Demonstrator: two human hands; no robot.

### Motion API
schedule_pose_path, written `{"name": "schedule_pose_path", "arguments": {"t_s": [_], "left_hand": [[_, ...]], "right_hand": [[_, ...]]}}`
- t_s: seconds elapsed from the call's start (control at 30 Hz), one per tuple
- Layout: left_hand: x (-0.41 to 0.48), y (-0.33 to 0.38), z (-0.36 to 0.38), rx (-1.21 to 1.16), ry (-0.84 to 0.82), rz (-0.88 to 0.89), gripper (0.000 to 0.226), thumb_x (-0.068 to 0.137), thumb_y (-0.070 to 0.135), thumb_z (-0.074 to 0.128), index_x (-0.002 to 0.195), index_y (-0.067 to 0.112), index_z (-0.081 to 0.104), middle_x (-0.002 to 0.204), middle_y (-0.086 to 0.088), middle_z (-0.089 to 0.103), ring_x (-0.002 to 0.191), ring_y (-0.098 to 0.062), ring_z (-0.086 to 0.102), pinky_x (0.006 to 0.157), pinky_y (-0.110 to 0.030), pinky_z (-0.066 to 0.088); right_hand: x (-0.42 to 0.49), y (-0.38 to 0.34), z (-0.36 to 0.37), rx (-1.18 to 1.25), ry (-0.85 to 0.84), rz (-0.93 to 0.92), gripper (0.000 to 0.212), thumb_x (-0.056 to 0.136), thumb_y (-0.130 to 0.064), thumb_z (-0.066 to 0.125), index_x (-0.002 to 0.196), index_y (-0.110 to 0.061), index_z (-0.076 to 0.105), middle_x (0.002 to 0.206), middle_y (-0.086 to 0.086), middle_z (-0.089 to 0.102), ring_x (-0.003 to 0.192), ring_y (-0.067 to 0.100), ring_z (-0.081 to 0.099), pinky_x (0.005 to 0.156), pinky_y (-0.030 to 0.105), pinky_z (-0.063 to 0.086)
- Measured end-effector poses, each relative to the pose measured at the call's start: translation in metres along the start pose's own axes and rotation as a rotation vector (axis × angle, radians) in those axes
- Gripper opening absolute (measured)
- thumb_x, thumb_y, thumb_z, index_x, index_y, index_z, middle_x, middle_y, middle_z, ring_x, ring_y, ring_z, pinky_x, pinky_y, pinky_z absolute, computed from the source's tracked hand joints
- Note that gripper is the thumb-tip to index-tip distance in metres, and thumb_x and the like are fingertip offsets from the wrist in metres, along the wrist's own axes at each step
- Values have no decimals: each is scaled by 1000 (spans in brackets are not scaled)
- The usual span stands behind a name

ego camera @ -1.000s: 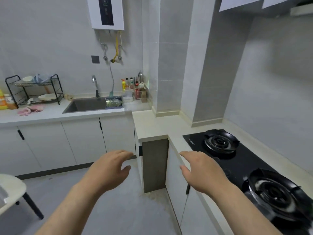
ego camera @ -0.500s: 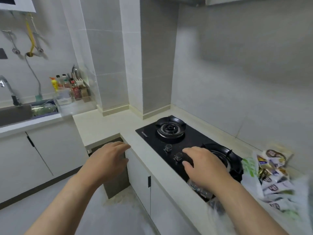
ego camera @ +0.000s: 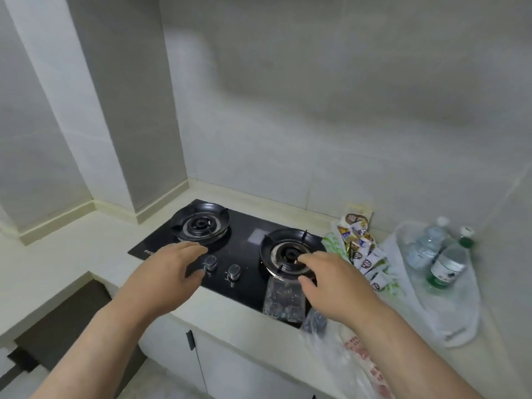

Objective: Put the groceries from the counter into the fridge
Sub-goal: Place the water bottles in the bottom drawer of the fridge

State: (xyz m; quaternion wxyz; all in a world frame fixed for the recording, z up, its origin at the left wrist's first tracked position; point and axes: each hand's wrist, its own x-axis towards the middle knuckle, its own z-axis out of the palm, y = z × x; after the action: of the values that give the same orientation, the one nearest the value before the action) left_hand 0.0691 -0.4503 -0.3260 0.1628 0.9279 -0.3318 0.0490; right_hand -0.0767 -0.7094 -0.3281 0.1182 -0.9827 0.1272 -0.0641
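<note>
Groceries lie on the pale counter (ego camera: 86, 251) right of a black gas hob (ego camera: 247, 237). A heap of small snack packets (ego camera: 362, 251) rests against the wall. Two water bottles (ego camera: 443, 260) sit in a clear plastic bag (ego camera: 449, 315) at the far right. A clear packet of dark food (ego camera: 283, 298) lies on the hob's front edge. A white bag with red print (ego camera: 354, 361) hangs over the counter front. My left hand (ego camera: 164, 277) hovers open over the hob knobs. My right hand (ego camera: 336, 286) hovers open over the dark packet, holding nothing.
Two burners (ego camera: 201, 226) and two knobs (ego camera: 221, 267) take up the hob. Tiled walls close the counter at the back and right. A tiled pillar (ego camera: 121, 110) stands at the left corner. White cabinet doors (ego camera: 230, 367) run below, with a dark gap (ego camera: 66, 321) at the left.
My view has swung right from the sink, along the counter, to the hob and groceries. Both hands stayed open and moved forward over the hob. The bottles have come into view.
</note>
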Motion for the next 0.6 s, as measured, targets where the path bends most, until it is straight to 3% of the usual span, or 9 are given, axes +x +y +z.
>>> {"name": "schedule_pose_path", "arguments": {"t_s": [0.1,0.3,0.4,0.5,0.6], "left_hand": [[21,3,15,-36,-20,82,45,94,31,57,139,26,52,141,15,51,128,-9,47,97,-22,40],[56,51,46,-130,-87,293,44,93,29,59,137,27,55,138,13,54,127,-11,49,98,-25,42],[71,87,60,-167,-120,404,42,93,30,58,134,28,56,134,15,56,118,-10,53,94,-26,46],[83,126,71,-180,-145,490,40,93,29,57,133,27,57,132,13,57,122,-11,51,92,-25,44],[93,162,79,-201,-153,558,38,90,27,58,128,25,62,126,9,62,116,-15,55,88,-29,48]], "right_hand": [[-13,7,2,-23,-16,93,33,99,-36,47,127,-23,55,119,-5,59,113,18,53,91,35,49],[-52,46,-10,-74,42,292,47,99,-37,47,145,-27,45,141,-5,52,130,18,45,104,34,41],[-75,72,-21,-88,102,392,46,97,-36,50,142,-26,48,140,-5,53,129,18,45,104,34,41],[-96,95,-33,-88,162,491,48,97,-36,51,144,-26,48,143,-6,51,132,16,43,107,31,39],[-112,117,-41,-117,179,577,41,96,-35,51,133,-20,56,135,-3,56,123,19,49,101,34,43]]}}
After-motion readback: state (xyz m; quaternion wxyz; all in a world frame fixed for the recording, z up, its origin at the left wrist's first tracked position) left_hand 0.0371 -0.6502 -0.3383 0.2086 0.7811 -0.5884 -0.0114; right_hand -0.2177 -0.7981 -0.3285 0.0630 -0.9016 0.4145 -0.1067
